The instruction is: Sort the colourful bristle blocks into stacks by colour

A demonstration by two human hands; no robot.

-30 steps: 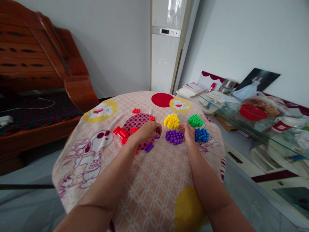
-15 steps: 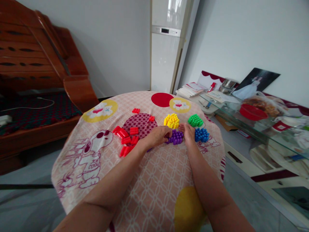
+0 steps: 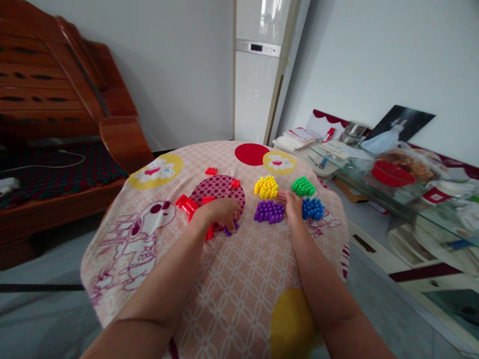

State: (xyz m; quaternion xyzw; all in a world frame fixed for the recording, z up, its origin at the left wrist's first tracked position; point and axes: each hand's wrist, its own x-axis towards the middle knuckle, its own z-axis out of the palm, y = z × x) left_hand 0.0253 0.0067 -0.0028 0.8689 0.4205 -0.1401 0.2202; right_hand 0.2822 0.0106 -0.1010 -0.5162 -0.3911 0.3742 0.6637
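My left hand (image 3: 225,211) is at the middle of the cloth with its fingers bent down, pinching at some small purple pegs (image 3: 230,230). The fingertips partly cover these pegs. My right hand (image 3: 293,204) rests on its edge with fingers stretched out, between a cluster of purple pegs (image 3: 269,212) and a cluster of blue pegs (image 3: 313,209). Behind it stand a yellow cluster (image 3: 266,187) and a green cluster (image 3: 303,186). Red pieces (image 3: 186,203) lie in small groups at the left, some hidden by my left hand and forearm.
A patterned cloth (image 3: 239,284) covers the round table. Two small red groups (image 3: 211,171) lie farther back. On the right, a glass-topped cabinet (image 3: 374,199) carries papers, a red bowl (image 3: 392,173) and a photo. A wooden sofa (image 3: 67,94) stands left, a white upright appliance (image 3: 258,89) behind.
My left hand has moved left from the purple cluster to the few purple pegs beside the red pieces. My right hand has stayed in place.
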